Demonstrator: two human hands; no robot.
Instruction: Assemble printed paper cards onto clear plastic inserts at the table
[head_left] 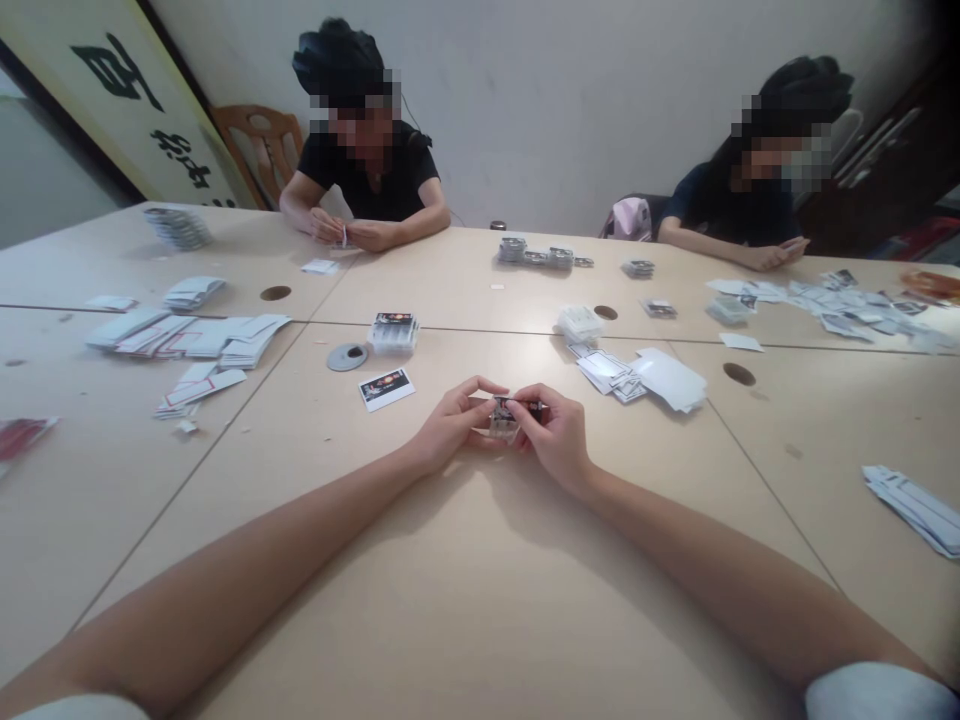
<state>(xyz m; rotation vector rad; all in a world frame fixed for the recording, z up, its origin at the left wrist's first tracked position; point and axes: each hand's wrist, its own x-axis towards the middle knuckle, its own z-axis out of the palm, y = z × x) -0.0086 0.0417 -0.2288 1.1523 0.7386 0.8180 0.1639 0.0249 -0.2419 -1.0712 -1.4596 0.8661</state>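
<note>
Between my hands, just above the table, is a small clear plastic box (502,426). A dark printed card (525,411) lies along its upper side; I cannot tell whether it is inside or on top. My left hand (456,428) wraps round the box's left side, thumb in front and fingers behind. My right hand (559,435) pinches the card's right part, its thumb pressed near the box's edge. To the left a loose dark card with a white border (387,389) lies flat, near a stack of clear boxes (394,335) with a similar card on top.
A grey disc (347,357) lies beside the stack. White paper pieces (195,338) spread at left, others (670,380) at right near clear boxes (580,323). Two people (367,170) (739,190) sit across the table (480,580), handling small items. Round holes (739,374) pierce the tabletop.
</note>
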